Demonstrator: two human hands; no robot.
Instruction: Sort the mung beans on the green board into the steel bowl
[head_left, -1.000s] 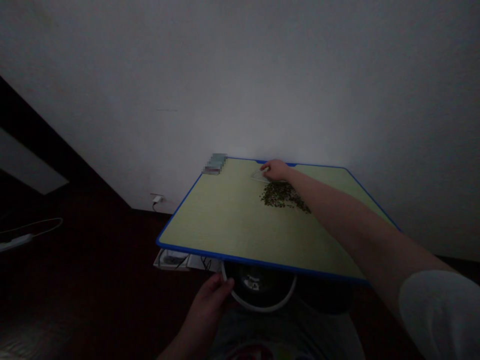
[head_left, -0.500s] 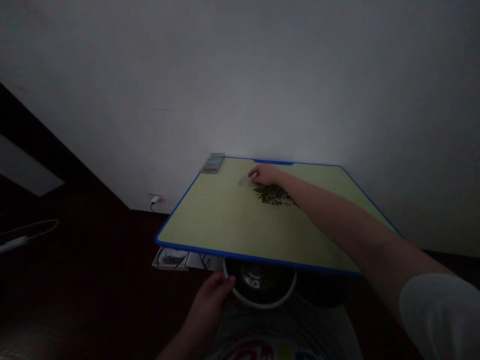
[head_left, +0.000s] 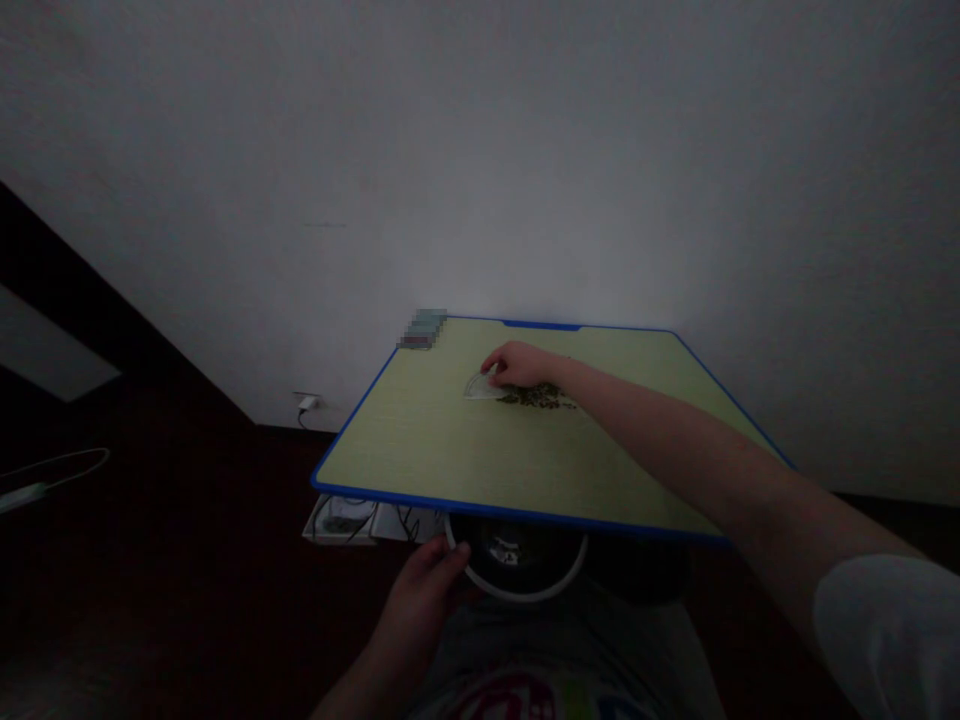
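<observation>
My right hand (head_left: 519,366) pinches a clear half-round protractor (head_left: 480,388) by its upper part, close to the pale green board. Against the protractor's right side lies a spread pile of small dark brown-green bits (head_left: 541,397), partly hidden by my hand and wrist; what they are cannot be made out. Below the board's near edge, my left hand (head_left: 427,580) grips the left rim of a dark-inside bowl with a white rim (head_left: 541,594), thumb on the inner side. The bowl's far part is hidden under the board.
The blue-edged board (head_left: 420,440) stands against a grey wall (head_left: 480,180). A blurred-out stack (head_left: 424,329) lies on its far left corner. Beneath the board are white boxes with cables (head_left: 341,520). A white plug (head_left: 307,403) sits in the wall at left.
My right hand and the protractor have come a little left and nearer to me, sweeping along the pile's edge. My left hand stays on the bowl's rim.
</observation>
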